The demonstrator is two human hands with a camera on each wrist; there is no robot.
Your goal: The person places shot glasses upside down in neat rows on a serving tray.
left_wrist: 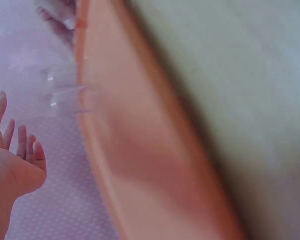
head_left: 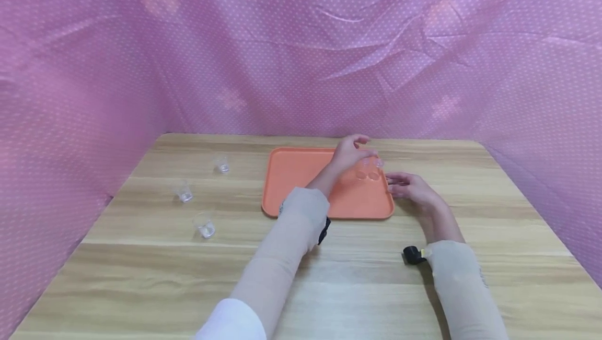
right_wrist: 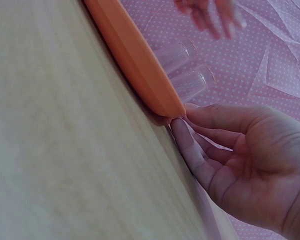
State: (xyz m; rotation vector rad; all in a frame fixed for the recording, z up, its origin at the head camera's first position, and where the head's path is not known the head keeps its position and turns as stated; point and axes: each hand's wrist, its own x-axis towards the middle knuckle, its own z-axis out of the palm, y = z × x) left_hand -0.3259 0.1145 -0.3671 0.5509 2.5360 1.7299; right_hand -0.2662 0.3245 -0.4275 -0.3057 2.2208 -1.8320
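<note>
Two small clear cups stand side by side near the right end of an orange tray. My left hand is over the tray just beside these cups, its fingers spread and nothing between them. In the left wrist view the same hand shows apart from the blurred cups. At the tray's right edge is my right hand. The right wrist view shows its thumb and a finger pinching the tray's rim, with both cups upright beyond.
Three more clear cups stand apart on the wooden table at the left: one farther back, one in the middle and one nearer. A pink dotted cloth hangs behind the table and along its sides.
</note>
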